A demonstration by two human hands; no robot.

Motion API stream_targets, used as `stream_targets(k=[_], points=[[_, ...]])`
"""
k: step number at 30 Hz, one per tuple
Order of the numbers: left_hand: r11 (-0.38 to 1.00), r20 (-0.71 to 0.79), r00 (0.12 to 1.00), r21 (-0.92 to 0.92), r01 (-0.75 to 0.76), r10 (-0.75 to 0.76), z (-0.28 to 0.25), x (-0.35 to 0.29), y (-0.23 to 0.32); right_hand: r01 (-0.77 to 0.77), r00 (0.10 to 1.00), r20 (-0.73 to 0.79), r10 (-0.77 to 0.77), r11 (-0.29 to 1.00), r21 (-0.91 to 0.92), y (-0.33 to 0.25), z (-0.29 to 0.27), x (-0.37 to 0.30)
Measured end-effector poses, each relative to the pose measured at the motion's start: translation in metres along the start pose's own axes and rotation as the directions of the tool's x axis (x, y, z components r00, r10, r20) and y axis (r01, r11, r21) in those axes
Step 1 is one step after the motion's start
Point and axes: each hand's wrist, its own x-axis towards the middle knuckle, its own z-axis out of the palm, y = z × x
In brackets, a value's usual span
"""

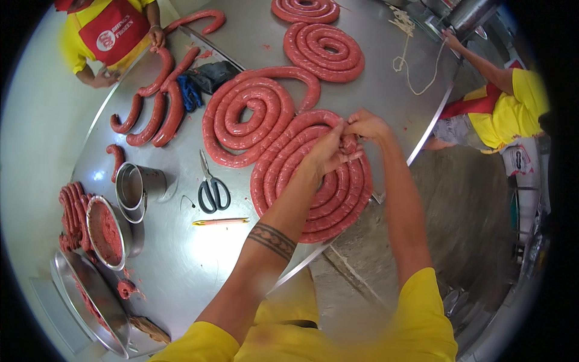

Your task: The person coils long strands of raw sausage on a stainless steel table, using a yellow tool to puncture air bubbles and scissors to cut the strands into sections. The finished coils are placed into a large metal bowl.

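Observation:
Both my hands meet over the upper right of a large coiled raw sausage (271,181) at the table's near edge. My left hand (327,152) is closed around a short stretch of sausage, its fingers curled underneath. My right hand (369,127) is closed in a pinch just beyond it, fingertips against the left ones; what they pinch is too small to make out. A second sausage coil (232,108) lies against the first on the left. Black-handled scissors (213,192) and a yellow, pen-like tool (220,221) rest left of my left forearm.
More sausage coils (325,51) lie farther back. Sausage pieces (158,117), a metal pot (154,183), a meat bowl (107,234) and a metal tray (84,295) stand left. One co-worker (114,30) is at far left; another (500,108), at right, reaches toward white string (410,66).

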Motion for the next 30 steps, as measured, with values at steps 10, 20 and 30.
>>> stream_targets(k=[10, 20, 30], points=[[0.987, 0.137, 0.978, 0.049, 0.150, -0.155, -0.022, 0.026, -0.022, -0.011, 0.961, -0.275, -0.025, 0.992, -0.129, 0.011, 0.034, 0.018], [0.733, -0.050, 0.962, 0.658, -0.171, 0.269, -0.041, -0.165, -0.037, 0.365, 0.816, -0.453, -0.360, 0.928, -0.080, 0.094, 0.030, 0.078], [-0.063, -0.194, 0.294, 0.729, 0.682, 0.936, -0.166, -0.560, 0.165, 0.085, 0.748, -0.653, 0.122, 0.957, 0.277, 0.131, 0.128, -0.096]])
